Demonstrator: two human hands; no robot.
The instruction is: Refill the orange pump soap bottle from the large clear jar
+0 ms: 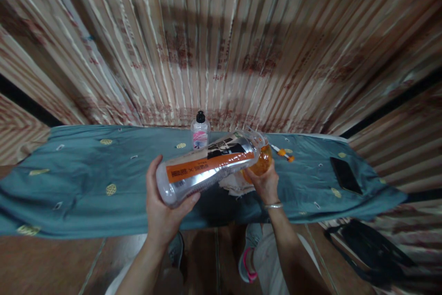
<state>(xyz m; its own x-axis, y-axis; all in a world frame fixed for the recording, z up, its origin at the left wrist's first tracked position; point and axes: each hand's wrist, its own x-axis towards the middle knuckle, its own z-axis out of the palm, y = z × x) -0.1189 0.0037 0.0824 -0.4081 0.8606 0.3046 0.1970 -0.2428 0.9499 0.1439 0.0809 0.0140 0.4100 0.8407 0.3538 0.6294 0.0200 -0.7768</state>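
My left hand point(165, 207) is wrapped round the base of a large clear bottle point(207, 166) with an orange and silver label. The bottle is tilted nearly flat, its neck end to the right, over a container of orange liquid point(262, 159). My right hand point(265, 182) grips that container, whose exact kind is partly hidden behind the bottle. Beneath the two lies a whitish cloth point(236, 184). Just behind the large bottle stands a small clear bottle point(200, 133) with a black cap and a pink label.
A teal patterned cloth point(83, 170) covers the table. To the right lie slim white items with orange ends point(283, 153) and a black phone point(345, 175). A striped curtain point(214, 46) hangs behind, and a black bag point(373, 249) rests on the floor at right.
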